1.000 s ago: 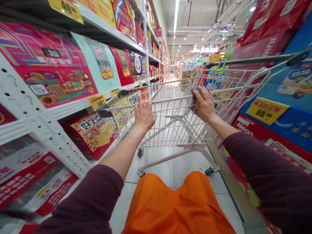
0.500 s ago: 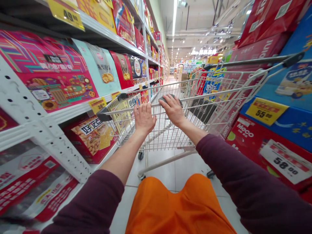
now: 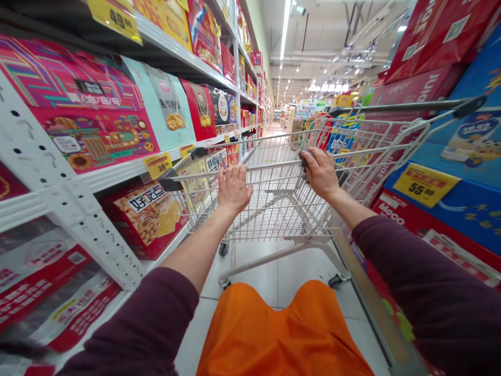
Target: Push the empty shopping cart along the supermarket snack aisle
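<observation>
Shopping cart (image 3: 274, 209) stands right in front of us in the head view, its wire basket pointing down a long supermarket aisle, with its wheels on the pale floor tiles (image 3: 274, 271). We have both hands on its upper rail (image 3: 274, 168), and they sit well apart. Our left hand (image 3: 234, 189) lies over the rail near the dark plastic end of the bar, fingers up and slightly spread; we cannot tell how tightly it closes. Our right hand (image 3: 321, 173) is curled around the rail at a dark grey grip (image 3: 303, 159), which is mostly covered by the fingers.

Maroon sleeves (image 3: 129, 334) run up both forearms, and an orange garment (image 3: 284, 334) fills the bottom of the frame between them.

To our left, white perforated shelving (image 3: 50, 209) holds colourful snack boxes, including a red box of biscuits (image 3: 144, 216) just beside the cart, with yellow price tags (image 3: 157, 165) on the shelf edges. To our right rise stacked red and blue cartons (image 3: 450, 141), one printed Meco (image 3: 391, 214), with a yellow 55 price tag (image 3: 426, 184). Long ceiling lights (image 3: 285, 31) run overhead.
</observation>
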Demonstrator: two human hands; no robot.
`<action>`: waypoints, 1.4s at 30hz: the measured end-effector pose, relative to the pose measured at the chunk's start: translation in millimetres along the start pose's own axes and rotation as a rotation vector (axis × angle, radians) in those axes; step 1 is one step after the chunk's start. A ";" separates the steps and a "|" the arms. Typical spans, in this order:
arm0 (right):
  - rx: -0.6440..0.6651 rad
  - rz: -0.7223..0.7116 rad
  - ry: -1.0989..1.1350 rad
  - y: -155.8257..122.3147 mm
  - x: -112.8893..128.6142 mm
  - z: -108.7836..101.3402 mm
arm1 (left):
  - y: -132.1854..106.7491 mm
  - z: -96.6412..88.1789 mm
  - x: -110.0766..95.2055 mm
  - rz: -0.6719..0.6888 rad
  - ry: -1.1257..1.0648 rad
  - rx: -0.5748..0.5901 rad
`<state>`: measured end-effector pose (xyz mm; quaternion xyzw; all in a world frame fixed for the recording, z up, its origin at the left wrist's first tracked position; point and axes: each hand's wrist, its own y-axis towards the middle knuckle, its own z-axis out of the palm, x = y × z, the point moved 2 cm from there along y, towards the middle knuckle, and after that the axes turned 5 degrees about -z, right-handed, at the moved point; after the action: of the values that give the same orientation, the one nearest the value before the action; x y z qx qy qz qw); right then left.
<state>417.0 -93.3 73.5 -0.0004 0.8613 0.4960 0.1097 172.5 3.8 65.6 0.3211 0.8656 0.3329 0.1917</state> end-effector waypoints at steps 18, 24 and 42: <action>0.073 -0.137 0.088 28.6 86.5 23.1 | -0.2 -4.3 1.8 0.009 0.038 0.015; 0.020 -0.066 0.024 10.8 29.8 12.8 | 0.5 -4.1 1.8 0.008 0.010 0.024; 0.048 -0.059 0.095 20.8 54.8 19.1 | 1.5 1.8 1.6 -0.018 0.009 -0.053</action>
<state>364.9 -60.5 71.6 -0.0468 0.8768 0.4713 0.0830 173.1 6.6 65.1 0.3068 0.8601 0.3554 0.1993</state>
